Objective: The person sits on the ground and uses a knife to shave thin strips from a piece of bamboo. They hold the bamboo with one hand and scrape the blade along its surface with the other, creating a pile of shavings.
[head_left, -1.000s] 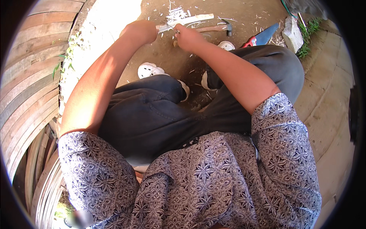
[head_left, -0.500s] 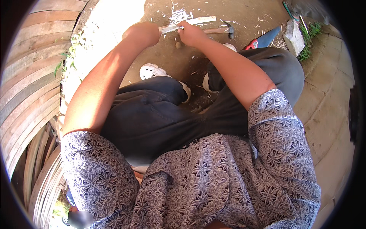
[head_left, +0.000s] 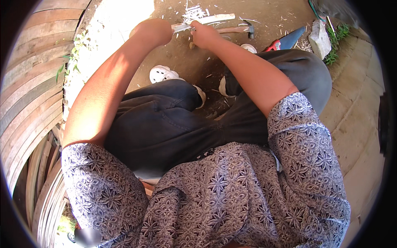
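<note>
Over the dirt floor, both hands grip a pale stick, left hand steadying, right hand apparently whittling; next needs a controlled stroke

Pale wood strip, white shoes, dark grey trousers, floral-patterned shirt

- The pale, flat wooden stick vanishes at its near end inside the closed left hand;
- whatever the right hand pinches is too small to tell;
- the red-handled blue saw is partly hidden behind the knee.
</note>
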Demonstrator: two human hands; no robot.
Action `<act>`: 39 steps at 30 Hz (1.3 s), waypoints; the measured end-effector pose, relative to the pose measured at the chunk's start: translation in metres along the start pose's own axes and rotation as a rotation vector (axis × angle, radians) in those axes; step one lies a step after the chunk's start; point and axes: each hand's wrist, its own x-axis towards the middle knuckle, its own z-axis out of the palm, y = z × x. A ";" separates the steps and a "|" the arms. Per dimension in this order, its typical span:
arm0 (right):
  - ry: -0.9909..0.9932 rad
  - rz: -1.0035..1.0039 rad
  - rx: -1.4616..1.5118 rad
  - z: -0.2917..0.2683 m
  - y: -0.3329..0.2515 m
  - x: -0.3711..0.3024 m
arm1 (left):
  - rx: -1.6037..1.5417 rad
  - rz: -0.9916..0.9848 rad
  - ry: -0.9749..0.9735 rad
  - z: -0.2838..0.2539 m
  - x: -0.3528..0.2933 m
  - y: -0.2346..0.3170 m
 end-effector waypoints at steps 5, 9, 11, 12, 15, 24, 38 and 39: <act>0.029 0.041 0.037 0.008 0.016 0.015 | 0.039 -0.015 -0.005 -0.001 0.006 0.007; -0.080 0.045 0.190 -0.018 -0.011 -0.009 | 0.008 -0.017 0.002 0.007 0.003 -0.006; -0.106 0.059 0.208 -0.023 -0.013 -0.021 | 0.000 0.010 0.006 0.008 0.008 -0.008; -0.089 0.051 0.173 -0.021 -0.013 -0.024 | 0.002 0.014 0.016 0.007 0.007 -0.007; -0.128 0.098 0.178 -0.024 -0.017 -0.031 | 0.000 0.022 0.025 0.008 0.007 -0.007; -0.002 -0.074 0.056 -0.003 0.000 -0.012 | -0.071 0.008 -0.073 0.000 0.010 -0.011; 0.059 0.034 0.011 0.011 0.043 0.014 | 0.127 0.014 -0.031 -0.014 0.000 0.016; 0.048 0.050 0.053 0.012 0.039 0.012 | 0.116 0.000 -0.025 -0.011 0.000 0.013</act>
